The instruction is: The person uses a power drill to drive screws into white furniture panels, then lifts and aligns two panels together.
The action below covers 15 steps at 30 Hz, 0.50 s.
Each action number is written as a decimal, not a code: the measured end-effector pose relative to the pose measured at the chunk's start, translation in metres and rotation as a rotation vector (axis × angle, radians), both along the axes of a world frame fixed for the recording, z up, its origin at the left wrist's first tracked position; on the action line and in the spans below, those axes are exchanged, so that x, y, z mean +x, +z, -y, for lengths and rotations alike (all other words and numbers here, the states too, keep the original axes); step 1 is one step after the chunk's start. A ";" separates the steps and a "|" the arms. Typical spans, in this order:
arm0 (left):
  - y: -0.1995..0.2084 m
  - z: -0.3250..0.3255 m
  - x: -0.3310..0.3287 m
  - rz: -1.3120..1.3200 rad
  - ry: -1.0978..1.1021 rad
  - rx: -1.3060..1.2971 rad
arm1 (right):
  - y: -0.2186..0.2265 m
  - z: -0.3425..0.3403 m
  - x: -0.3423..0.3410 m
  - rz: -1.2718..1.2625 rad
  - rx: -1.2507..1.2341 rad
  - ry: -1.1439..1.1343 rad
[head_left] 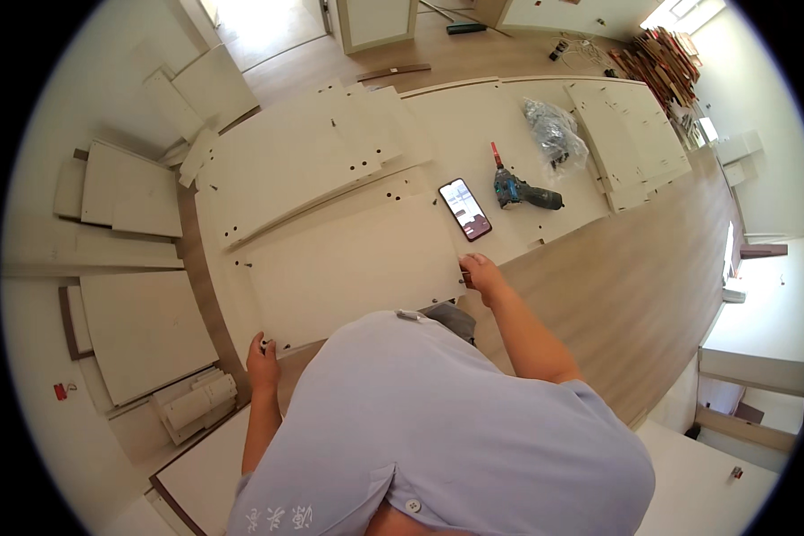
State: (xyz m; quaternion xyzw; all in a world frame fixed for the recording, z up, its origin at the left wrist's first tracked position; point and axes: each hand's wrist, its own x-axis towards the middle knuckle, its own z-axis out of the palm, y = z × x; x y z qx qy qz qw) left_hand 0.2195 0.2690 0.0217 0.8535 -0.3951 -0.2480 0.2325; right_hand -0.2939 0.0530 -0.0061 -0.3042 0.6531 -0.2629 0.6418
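Observation:
A white panel [348, 259] lies before me on other boards, with small dark holes and short metal pegs along its edges. My right hand [484, 279] is closed at the panel's right edge, thumb and fingers on the rim beside small dark fittings. At the near left corner, my left hand [263, 364] is closed, its fingertips pinched around something small and pale that I cannot make out. A phone [465, 210] with a lit screen lies just beyond my right hand. Right of it rests a cordless drill [520, 190] with a red-tipped bit.
More white boards [304, 165] are stacked beyond the panel. A clear plastic bag [554, 134] of small parts sits near drilled panels [630, 134]. Boards [143, 330] lean along the left. Wood strips [661, 67] are heaped far right on the wood floor [616, 286].

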 end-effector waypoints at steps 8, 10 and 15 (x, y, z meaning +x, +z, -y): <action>-0.016 0.014 0.010 -0.302 0.169 0.154 | 0.037 0.027 0.026 -0.071 0.128 0.242; -0.039 0.005 0.031 -0.231 0.125 0.090 | 0.055 0.033 0.035 -0.075 0.146 0.312; -0.069 0.007 0.036 -0.148 0.133 0.018 | 0.063 0.035 0.027 0.186 0.074 0.162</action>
